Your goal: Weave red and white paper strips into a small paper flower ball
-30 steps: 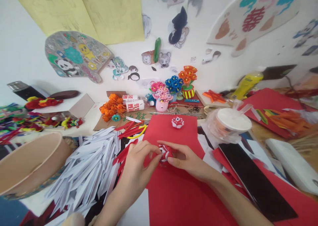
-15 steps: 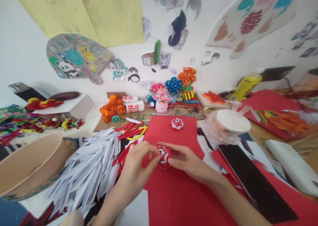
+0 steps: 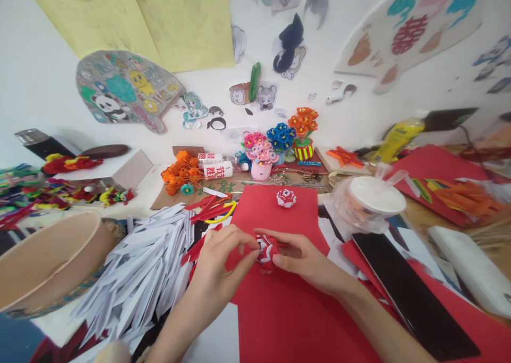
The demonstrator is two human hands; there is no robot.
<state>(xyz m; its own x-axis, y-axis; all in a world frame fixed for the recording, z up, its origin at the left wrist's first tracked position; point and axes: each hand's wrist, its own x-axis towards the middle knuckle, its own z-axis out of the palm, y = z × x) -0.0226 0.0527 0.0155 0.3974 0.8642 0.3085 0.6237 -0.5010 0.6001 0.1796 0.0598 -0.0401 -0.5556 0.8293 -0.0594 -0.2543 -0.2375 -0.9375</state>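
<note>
A small red and white folded paper flower [image 3: 266,249] sits between my two hands above a red paper sheet [image 3: 279,304]. My left hand [image 3: 217,270] pinches its left side with thumb and fingers closed. My right hand [image 3: 305,259] grips its right side, fingers closed on it. A second red and white paper flower [image 3: 286,197] lies on the red sheet farther back. A heap of white paper strips [image 3: 139,267] lies just left of my left hand, with red strips [image 3: 207,207] behind it.
A tan round box [image 3: 51,262] stands at the left. A white lidded cup in plastic wrap [image 3: 369,200] and a black flat slab [image 3: 411,294] lie at the right. Paper flower pots [image 3: 279,147], glue bottles [image 3: 219,168] and orange flowers [image 3: 179,176] line the wall.
Both hands have kept hold of the flower and turned it slightly between the fingers; the view has shifted a little.
</note>
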